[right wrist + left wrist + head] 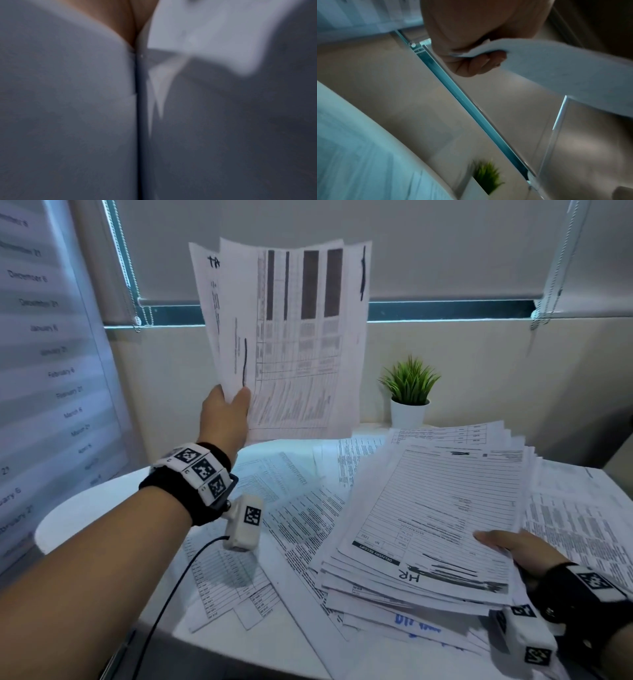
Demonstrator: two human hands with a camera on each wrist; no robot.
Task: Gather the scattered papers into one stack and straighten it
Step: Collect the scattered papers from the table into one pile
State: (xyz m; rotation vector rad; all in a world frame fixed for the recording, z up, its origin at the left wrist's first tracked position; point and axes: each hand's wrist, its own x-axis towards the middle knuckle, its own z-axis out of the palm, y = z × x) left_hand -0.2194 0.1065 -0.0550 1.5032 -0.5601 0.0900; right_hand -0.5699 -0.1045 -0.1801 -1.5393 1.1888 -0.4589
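My left hand (224, 414) pinches a few sheets (291, 337) by their lower corner, upright above the table (68, 518). Loose papers (298, 508) lie below. My right hand (524, 549) grips the stack's (435, 515) near edge, thumb on top.

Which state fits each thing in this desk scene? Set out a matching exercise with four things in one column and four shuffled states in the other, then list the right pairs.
Things
1. left hand
2. right hand
3. potted plant
4. loose sheets

States
A. stands upright at the back of the table
B. holds the thick pile at its near edge
C. lie flat and scattered on the table
D. pinches a few raised sheets by a lower corner

Pairs: 1-D, 2-B, 3-A, 4-C
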